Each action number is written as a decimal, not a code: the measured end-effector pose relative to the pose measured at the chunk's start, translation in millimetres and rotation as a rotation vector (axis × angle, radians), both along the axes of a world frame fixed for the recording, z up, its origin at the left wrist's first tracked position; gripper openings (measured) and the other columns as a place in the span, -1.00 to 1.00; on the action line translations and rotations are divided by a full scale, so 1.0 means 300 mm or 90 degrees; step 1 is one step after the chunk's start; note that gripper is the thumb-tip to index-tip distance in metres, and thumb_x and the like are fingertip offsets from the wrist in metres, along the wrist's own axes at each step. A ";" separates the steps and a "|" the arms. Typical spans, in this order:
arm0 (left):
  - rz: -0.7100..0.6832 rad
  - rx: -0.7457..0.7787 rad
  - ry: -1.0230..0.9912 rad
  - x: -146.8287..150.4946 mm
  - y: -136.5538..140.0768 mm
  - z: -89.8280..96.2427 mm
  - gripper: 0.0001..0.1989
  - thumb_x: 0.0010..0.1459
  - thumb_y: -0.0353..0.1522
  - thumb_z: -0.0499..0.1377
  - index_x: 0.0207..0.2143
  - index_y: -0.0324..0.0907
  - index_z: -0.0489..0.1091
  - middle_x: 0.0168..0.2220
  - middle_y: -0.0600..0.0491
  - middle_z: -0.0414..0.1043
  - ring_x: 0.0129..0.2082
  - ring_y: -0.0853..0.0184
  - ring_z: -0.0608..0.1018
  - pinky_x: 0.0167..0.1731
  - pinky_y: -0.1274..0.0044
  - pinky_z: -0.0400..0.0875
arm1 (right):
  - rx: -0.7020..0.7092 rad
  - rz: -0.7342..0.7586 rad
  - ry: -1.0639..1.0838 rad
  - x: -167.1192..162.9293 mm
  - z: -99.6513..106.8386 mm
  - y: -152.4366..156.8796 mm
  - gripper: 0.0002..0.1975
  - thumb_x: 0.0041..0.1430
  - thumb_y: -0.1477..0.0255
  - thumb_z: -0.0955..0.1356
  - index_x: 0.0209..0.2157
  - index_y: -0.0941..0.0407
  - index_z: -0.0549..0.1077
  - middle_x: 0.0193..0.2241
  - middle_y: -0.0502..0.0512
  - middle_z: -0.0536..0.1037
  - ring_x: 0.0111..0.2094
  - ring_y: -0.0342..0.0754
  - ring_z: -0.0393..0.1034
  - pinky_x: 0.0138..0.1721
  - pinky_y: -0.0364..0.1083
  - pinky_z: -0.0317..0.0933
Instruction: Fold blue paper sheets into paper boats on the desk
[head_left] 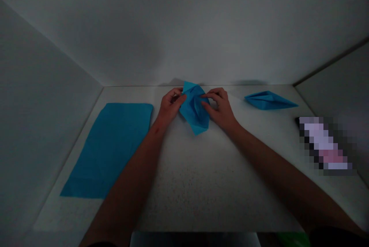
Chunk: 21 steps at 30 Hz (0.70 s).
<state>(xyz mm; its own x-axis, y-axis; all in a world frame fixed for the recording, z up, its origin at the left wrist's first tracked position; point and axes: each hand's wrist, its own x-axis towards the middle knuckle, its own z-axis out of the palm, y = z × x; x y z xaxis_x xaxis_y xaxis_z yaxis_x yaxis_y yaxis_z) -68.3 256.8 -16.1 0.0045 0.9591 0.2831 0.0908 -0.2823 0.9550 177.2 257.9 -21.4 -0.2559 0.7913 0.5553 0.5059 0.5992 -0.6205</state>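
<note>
Between my two hands is a piece of folded blue paper (195, 104), partly opened out, with creases and a hollow in its middle. My left hand (172, 102) grips its left edge, the thumb on top and the other fingers curled behind. On the other side my right hand (218, 105) has its thumb and index finger at the paper's right side, near the hollow. A finished-looking blue paper boat (266, 101) lies to the right of my right hand. Left of my left forearm, a flat blue sheet of paper (115, 143) rests on the table, its right side partly covered by the arm.
The white speckled table (190, 185) is bounded by a wall (184, 27) at the back and panels at both sides. A pixelated, phone-like object (324, 145) lies at the right edge. Something green (292, 239) shows below the front edge.
</note>
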 end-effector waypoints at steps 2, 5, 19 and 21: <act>-0.062 0.045 0.009 0.014 -0.012 0.005 -0.46 0.29 0.08 0.35 -0.42 -0.08 0.24 0.04 -0.09 0.62 0.05 0.17 0.66 -0.03 0.35 0.59 | -0.031 -0.018 0.006 -0.001 -0.006 0.001 -0.70 0.36 0.18 0.54 0.07 -0.09 0.65 0.01 0.19 0.47 0.13 0.24 0.38 0.20 0.29 0.32; -0.138 0.070 0.011 0.041 -0.032 0.007 -0.48 0.28 0.06 0.39 -0.40 -0.10 0.30 0.14 -0.16 0.61 0.22 0.08 0.63 0.17 0.24 0.54 | -0.081 -0.025 0.038 -0.002 -0.009 0.004 -0.67 0.33 0.10 0.54 0.02 -0.07 0.61 -0.06 0.15 0.46 0.03 0.18 0.39 0.07 0.21 0.36; -0.010 -0.023 -0.059 0.094 -0.020 -0.008 -0.59 0.26 -0.05 0.36 -0.39 -0.09 0.30 -0.43 0.15 0.37 -0.45 0.39 0.41 -0.43 0.56 0.32 | 0.020 -0.046 0.030 -0.014 0.038 -0.033 -0.65 0.30 0.18 0.55 -0.42 0.02 0.43 -0.33 0.03 0.43 -0.28 0.04 0.34 -0.16 0.08 0.27; -0.006 -0.005 -0.076 0.094 -0.020 -0.003 -0.57 0.26 -0.04 0.37 -0.41 -0.08 0.28 -0.48 0.18 0.29 -0.47 0.39 0.36 -0.45 0.56 0.28 | 0.029 -0.056 0.001 -0.016 0.033 -0.032 -0.63 0.30 0.14 0.56 -0.46 0.02 0.49 -0.36 0.02 0.45 -0.30 0.03 0.36 -0.14 0.10 0.26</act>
<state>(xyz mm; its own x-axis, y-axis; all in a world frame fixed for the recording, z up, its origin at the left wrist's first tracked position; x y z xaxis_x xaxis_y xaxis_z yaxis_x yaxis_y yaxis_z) -40.2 250.8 -17.0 -0.0195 0.9615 0.2739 -0.0269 -0.2744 0.9612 172.5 248.2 -11.3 -0.1851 0.7850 0.5912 0.5570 0.5795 -0.5950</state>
